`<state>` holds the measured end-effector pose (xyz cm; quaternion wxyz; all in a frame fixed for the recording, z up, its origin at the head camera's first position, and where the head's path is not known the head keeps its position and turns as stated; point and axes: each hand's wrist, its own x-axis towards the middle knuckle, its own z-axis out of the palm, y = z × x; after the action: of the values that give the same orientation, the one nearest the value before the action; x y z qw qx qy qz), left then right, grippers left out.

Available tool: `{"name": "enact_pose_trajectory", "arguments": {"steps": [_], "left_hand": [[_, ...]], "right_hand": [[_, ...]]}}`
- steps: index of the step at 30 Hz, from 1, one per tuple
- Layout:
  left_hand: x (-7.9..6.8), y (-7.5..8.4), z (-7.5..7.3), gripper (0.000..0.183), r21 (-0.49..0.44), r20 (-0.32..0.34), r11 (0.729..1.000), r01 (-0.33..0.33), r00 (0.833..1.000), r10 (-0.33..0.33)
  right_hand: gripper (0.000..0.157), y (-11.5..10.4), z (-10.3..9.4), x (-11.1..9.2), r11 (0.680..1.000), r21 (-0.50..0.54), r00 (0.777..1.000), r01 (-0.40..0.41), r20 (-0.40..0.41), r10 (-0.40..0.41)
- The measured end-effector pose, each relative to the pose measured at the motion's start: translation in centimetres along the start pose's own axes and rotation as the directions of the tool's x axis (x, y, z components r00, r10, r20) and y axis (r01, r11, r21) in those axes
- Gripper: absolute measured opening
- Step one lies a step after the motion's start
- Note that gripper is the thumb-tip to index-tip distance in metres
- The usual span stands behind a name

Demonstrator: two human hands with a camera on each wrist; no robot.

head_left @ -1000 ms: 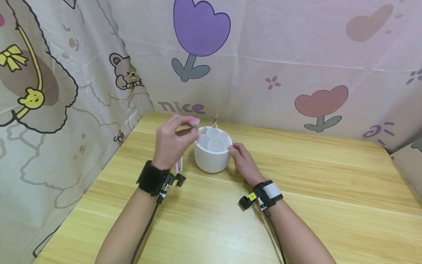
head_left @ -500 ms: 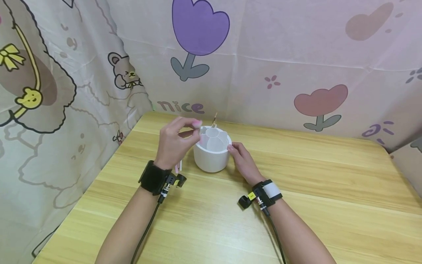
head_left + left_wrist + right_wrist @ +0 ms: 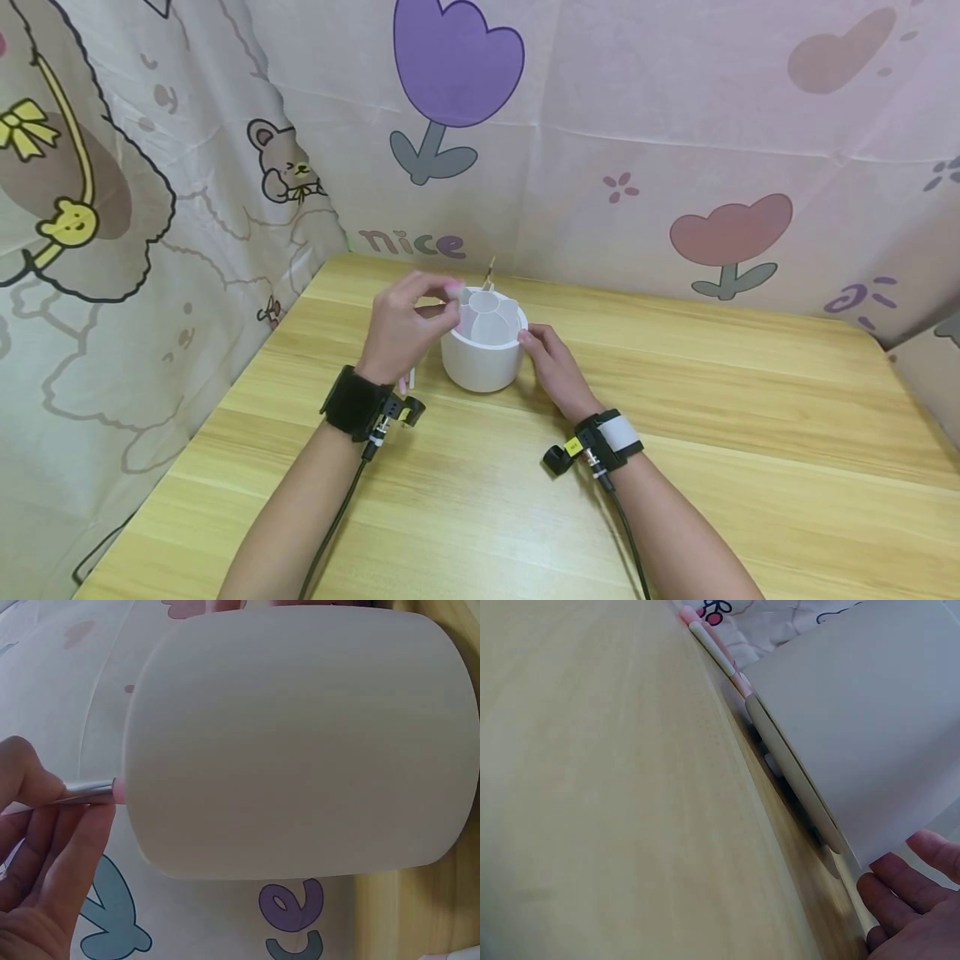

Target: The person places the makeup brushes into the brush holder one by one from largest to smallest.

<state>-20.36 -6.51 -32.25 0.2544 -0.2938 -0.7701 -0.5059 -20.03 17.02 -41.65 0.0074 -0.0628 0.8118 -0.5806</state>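
Note:
In the head view a white round brush holder (image 3: pixel 482 367) with curved compartments stands on the table. My left hand (image 3: pixel 408 325) is at its left rim and pinches a slim brush by its upper part. The left wrist view shows the brush's silver ferrule (image 3: pixel 90 792) between thumb and fingers of my left hand (image 3: pixel 52 855), its pink handle going behind the holder's rim. Its pinkish head shows only slightly at the fingertips. My right hand (image 3: pixel 557 371) grips the holder's right side, thumb at the rim and fingers along the wall.
A thin brown-tipped brush (image 3: pixel 490 273) stands up at the holder's back. Pink and white sticks (image 3: pixel 407 381) lie on the wooden table (image 3: pixel 675 400) left of the holder, partly behind my left wrist. A printed curtain (image 3: pixel 585 208) hangs behind the table.
My left hand has shifted slightly right and down with the brush, closer over the holder's compartments. The right hand and the holder have stayed in place.

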Motion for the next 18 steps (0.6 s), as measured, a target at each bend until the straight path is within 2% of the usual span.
{"name": "enact_pose_trajectory", "arguments": {"steps": [4,12,18], "left_hand": [[-0.1,0.4,0.2,0.024,0.013,0.016,0.999,0.036,0.999,-0.037],[0.2,3.7,-0.3,0.020,0.039,0.027,0.999,0.027,0.999,-0.028],[0.2,3.8,-0.2,0.020,0.049,0.038,0.998,0.033,0.999,-0.035]], "right_hand": [[0.064,0.0,0.0,0.0,1.000,-0.007,1.000,0.000,-0.004,0.000],[0.065,-0.2,0.0,-0.1,1.000,-0.018,1.000,-0.008,-0.002,0.008],[0.067,-0.1,0.0,-0.1,1.000,-0.018,1.000,-0.023,0.003,0.023]]}}
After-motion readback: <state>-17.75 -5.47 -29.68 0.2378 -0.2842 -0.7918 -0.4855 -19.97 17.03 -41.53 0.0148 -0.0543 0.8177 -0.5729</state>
